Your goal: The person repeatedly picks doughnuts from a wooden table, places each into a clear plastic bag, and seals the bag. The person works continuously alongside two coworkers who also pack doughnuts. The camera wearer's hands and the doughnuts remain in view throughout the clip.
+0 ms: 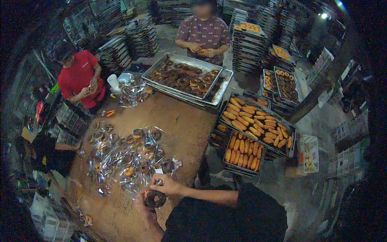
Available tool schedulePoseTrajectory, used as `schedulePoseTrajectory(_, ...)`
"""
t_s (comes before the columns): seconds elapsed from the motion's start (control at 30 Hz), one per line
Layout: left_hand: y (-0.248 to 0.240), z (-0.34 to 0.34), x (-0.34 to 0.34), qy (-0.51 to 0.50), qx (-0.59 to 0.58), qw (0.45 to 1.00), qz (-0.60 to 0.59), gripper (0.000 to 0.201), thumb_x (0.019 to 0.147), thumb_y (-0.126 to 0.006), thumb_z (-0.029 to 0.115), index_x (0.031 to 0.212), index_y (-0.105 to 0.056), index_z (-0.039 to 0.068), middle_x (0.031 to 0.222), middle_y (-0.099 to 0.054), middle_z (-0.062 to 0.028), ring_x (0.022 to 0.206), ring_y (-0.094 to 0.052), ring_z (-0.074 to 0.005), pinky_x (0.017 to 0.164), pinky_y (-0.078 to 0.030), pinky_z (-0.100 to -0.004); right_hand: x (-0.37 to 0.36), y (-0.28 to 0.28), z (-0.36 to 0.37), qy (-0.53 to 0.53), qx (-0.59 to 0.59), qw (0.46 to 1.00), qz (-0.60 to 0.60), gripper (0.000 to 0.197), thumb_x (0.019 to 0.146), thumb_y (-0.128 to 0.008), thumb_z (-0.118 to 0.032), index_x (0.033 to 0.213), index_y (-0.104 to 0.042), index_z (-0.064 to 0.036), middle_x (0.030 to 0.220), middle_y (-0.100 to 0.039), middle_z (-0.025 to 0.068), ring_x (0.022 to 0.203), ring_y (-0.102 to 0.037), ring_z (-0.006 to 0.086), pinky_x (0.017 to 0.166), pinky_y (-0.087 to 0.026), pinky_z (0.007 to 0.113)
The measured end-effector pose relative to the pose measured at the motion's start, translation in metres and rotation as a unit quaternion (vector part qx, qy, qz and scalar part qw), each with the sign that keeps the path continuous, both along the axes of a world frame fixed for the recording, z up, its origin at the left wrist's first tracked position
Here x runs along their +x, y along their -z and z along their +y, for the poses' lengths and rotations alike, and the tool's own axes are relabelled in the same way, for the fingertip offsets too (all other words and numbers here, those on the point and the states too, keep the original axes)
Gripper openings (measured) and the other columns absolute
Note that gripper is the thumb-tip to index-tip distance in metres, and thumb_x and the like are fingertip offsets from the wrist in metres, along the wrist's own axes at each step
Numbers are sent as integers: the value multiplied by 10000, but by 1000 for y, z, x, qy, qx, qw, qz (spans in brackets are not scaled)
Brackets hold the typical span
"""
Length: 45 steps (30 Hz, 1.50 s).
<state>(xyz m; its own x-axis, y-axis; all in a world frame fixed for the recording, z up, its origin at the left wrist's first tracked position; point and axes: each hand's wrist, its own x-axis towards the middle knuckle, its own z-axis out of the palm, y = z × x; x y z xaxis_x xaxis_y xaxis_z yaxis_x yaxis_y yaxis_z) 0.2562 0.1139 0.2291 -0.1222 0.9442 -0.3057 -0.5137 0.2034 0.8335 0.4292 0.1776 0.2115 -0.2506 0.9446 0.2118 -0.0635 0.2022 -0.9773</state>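
Note:
A chocolate-coated doughnut [156, 199] in clear plastic is at the near edge of the table. My left hand [144, 205] closes around its left side and holds it. Just above the doughnut, my right hand [168, 186] is closed in a pinch on a shiny bit of the clear plastic bag [160, 182]; the fingertips partly hide it. A small white slip [159, 171] shows just beyond my right fingers. Beyond my hands lies a broad heap of bagged doughnuts [129, 153], some dark and some golden.
Stacked metal trays [186, 76] with chocolate-smeared doughnuts stand at the table's far end. Trays of long golden pastries [256, 123] stand to the right. Across the table is a person in a patterned shirt [203, 34]; another in red [80, 76] works at far left. A white cup [113, 82] stands nearby.

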Motion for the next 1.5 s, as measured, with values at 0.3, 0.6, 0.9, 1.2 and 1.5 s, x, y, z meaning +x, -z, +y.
schedulePoseTrajectory(0.3,-8,6,-4,-37,-10,993,114,259,945,-630,240,1021,-668,-4,943,-680,-80,845,-653,-154,739,-538,-289,18,-51,6,58,101,987,-115,253,823,-700,-163,995,-577,-24,976,-581,139,896,-598,285,765,-494,367)
schedulePoseTrajectory(0.6,-26,22,24,62,-12,978,197,337,952,-607,322,1011,-670,-4,967,-676,-92,867,-646,-163,800,-521,-306,-22,-321,140,-170,612,738,-228,244,844,-622,-210,1010,-635,-32,946,-646,179,934,-634,335,761,-529,470)
schedulePoseTrajectory(0.9,-9,31,21,107,-57,972,200,314,940,-625,284,1053,-672,-6,1005,-686,-97,903,-652,-170,812,-517,-305,-53,-363,130,-206,614,702,-295,236,829,-645,-235,970,-661,-47,920,-660,183,885,-649,349,734,-539,468)
schedulePoseTrajectory(1.2,45,24,-16,165,-125,964,166,306,928,-644,245,1096,-673,-8,1043,-695,-103,938,-658,-176,823,-513,-304,-78,-395,135,-183,589,695,-371,230,814,-667,-260,929,-686,-61,895,-674,187,837,-664,362,706,-549,465)
schedulePoseTrajectory(1.5,67,31,-52,116,-176,968,138,311,916,-663,219,1116,-683,-19,1029,-711,-103,935,-663,-173,823,-511,-307,-130,-398,215,-74,508,735,-442,228,799,-690,-285,888,-711,-75,870,-688,191,788,-678,376,678,-559,463)
